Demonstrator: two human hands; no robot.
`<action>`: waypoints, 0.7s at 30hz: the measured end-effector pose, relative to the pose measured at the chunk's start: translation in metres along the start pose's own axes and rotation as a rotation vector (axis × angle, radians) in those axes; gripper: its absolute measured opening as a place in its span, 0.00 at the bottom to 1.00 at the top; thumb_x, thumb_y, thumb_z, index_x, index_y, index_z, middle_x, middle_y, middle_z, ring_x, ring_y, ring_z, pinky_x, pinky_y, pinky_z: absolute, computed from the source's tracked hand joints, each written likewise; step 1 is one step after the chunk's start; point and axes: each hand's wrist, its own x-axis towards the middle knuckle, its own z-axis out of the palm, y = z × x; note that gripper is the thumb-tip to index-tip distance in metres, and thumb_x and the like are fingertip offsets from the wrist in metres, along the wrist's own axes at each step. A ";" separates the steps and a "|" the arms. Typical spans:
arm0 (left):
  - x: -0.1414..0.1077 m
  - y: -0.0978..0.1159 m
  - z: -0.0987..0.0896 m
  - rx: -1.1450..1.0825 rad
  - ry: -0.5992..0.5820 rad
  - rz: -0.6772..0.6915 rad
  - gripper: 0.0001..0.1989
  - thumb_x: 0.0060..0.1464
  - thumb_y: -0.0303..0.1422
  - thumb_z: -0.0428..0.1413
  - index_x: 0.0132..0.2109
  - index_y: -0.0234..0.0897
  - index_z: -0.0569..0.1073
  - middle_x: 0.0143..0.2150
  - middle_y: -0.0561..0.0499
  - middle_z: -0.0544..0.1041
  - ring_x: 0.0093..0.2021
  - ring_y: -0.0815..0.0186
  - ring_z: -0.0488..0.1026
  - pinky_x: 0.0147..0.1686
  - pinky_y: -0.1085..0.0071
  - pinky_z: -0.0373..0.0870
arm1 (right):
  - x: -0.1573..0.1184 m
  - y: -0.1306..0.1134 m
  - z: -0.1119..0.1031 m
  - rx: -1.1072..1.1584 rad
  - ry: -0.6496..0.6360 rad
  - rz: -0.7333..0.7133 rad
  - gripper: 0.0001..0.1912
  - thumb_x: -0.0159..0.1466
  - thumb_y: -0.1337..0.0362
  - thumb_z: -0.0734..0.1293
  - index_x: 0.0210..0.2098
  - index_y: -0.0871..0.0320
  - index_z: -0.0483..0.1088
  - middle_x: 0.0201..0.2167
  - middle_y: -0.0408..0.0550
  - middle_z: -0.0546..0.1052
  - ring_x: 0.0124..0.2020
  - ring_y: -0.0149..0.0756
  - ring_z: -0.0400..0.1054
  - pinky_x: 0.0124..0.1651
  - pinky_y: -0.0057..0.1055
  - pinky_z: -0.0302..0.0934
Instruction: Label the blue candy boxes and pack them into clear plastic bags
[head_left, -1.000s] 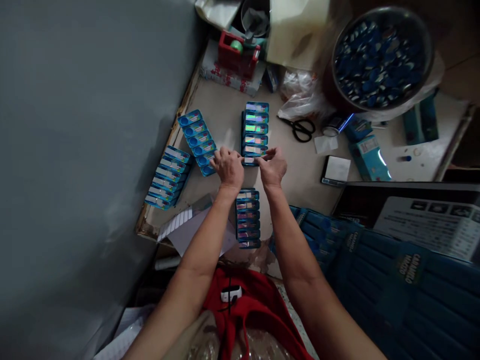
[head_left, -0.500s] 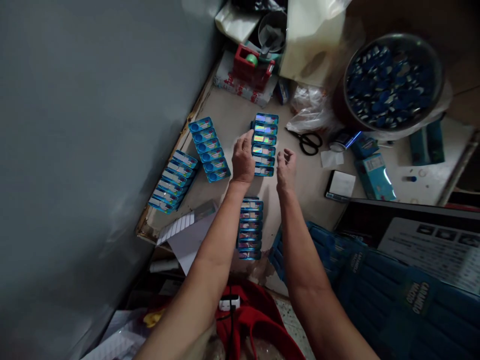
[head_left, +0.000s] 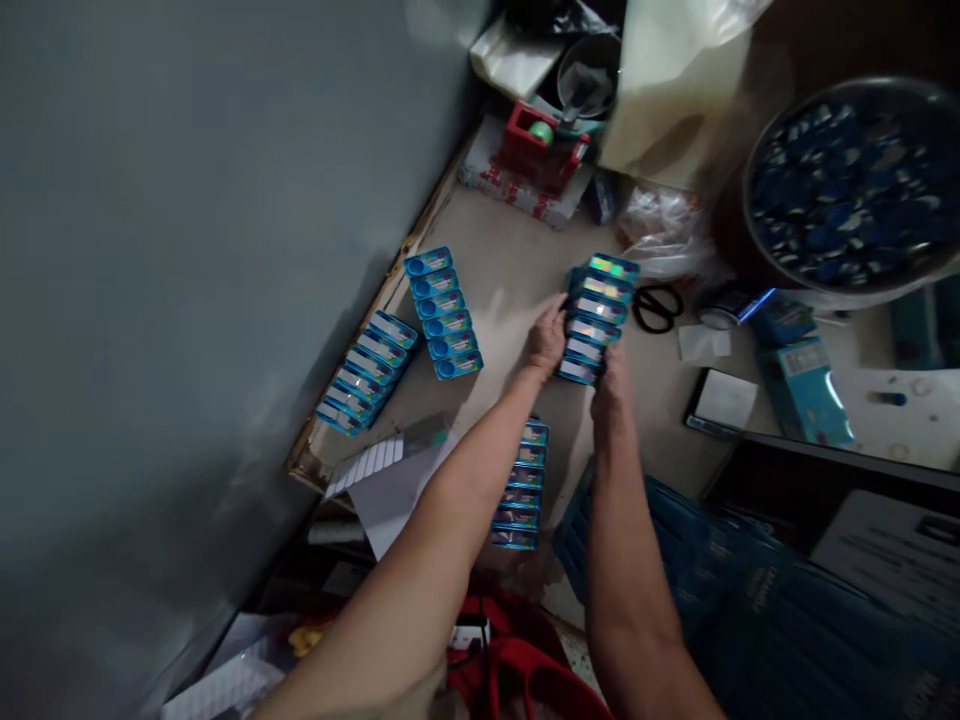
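Since the earlier frame, the right hand [head_left: 613,382] is coming in against the slanting row of blue packs [head_left: 598,318], and this row is shifting toward the black scissors [head_left: 658,308] and turning askew.

In the head view, both hands are clasping that row from opposite sides near its lower end, over the counter [head_left: 499,270]. The left hand [head_left: 547,340] is pressing its fingers along the left side, fingertips close together; the right hand is gripping the lower right corner, its fingers partly hidden, so how they are bending is hard to tell. The scissors' handles are lying just beside the row.

Three more rows are resting on the counter: a row with blue circles [head_left: 444,315] left of the hands, a row with pale strips [head_left: 366,372] by the counter's left edge, and a lower row [head_left: 521,490], partly covered by the left forearm. Farther back, a red tape dispenser [head_left: 536,148] is sitting on a wrapped bundle [head_left: 517,195], and a clear plastic bag [head_left: 667,235] is lying behind the scissors. On the right, a large pot [head_left: 855,190] is holding many blue and silvery pieces, with a can [head_left: 721,312] lying near it.
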 end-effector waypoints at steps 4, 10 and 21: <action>-0.023 0.023 0.004 0.111 -0.193 0.102 0.25 0.60 0.17 0.50 0.58 0.41 0.79 0.62 0.45 0.79 0.64 0.62 0.74 0.65 0.68 0.69 | -0.026 -0.016 -0.043 -0.157 0.346 0.115 0.28 0.64 0.42 0.58 0.61 0.37 0.68 0.55 0.55 0.77 0.62 0.66 0.69 0.58 0.75 0.62; -0.128 0.033 -0.087 0.288 0.268 0.137 0.15 0.70 0.32 0.48 0.54 0.40 0.79 0.53 0.41 0.80 0.58 0.55 0.74 0.64 0.57 0.67 | -0.029 -0.123 0.030 -0.136 0.239 -0.319 0.20 0.70 0.52 0.57 0.55 0.51 0.70 0.51 0.58 0.75 0.58 0.54 0.70 0.64 0.62 0.62; -0.295 -0.074 -0.219 0.479 0.813 -0.281 0.08 0.66 0.34 0.55 0.46 0.44 0.78 0.49 0.44 0.81 0.54 0.56 0.76 0.61 0.59 0.69 | 0.037 -0.157 0.192 -0.504 -0.502 -0.620 0.26 0.70 0.47 0.61 0.53 0.63 0.72 0.59 0.58 0.71 0.66 0.57 0.56 0.59 0.50 0.61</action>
